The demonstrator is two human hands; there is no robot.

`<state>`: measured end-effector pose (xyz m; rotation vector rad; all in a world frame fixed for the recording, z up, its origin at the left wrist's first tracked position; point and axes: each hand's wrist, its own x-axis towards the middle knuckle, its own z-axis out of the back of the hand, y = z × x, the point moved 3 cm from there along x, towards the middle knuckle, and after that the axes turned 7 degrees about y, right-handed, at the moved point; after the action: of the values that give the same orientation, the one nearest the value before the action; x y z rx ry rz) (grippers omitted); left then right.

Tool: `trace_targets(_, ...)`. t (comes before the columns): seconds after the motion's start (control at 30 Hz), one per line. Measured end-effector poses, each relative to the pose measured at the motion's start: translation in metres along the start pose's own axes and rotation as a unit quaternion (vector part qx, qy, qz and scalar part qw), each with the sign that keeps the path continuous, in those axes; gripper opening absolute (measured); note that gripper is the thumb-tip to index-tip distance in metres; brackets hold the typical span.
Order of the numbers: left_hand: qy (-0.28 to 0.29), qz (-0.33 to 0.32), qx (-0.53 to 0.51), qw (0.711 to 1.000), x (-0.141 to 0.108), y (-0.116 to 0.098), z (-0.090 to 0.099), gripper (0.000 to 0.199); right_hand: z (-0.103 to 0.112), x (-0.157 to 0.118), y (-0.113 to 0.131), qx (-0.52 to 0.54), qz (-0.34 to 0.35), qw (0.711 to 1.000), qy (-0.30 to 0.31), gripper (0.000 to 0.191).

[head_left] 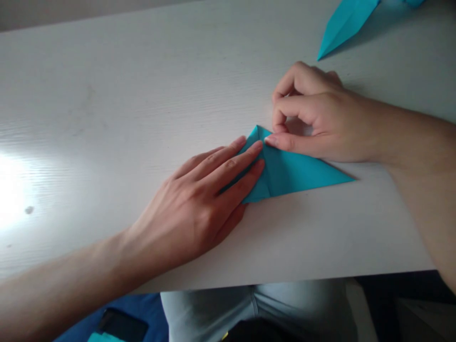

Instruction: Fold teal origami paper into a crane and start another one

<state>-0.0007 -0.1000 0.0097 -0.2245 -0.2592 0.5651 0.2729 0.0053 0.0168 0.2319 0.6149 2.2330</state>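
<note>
A folded turquoise paper lies on the white table, its long point toward the right and a short peak at the top. My left hand rests flat on the left part of the paper, fingers stretched out, and hides that end. From the right, my right hand touches the upper edge near the peak with its thumb. The other fingers of this hand are curled, and a gap shows between them and the thumb.
Another folded turquoise paper piece is at the top right of the white table. Below the table's front edge are my legs in grey trousers, a dark phone on blue cloth and more turquoise paper.
</note>
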Motion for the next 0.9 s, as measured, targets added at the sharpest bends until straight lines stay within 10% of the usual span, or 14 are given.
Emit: trace_targets(0.9, 0.021, 0.031, -0.035, 0.999, 0.01, -0.007, 0.006, 0.04, 0.001, 0.0, -0.011, 0.017, -0.01, 1.0, 0.008, 0.053)
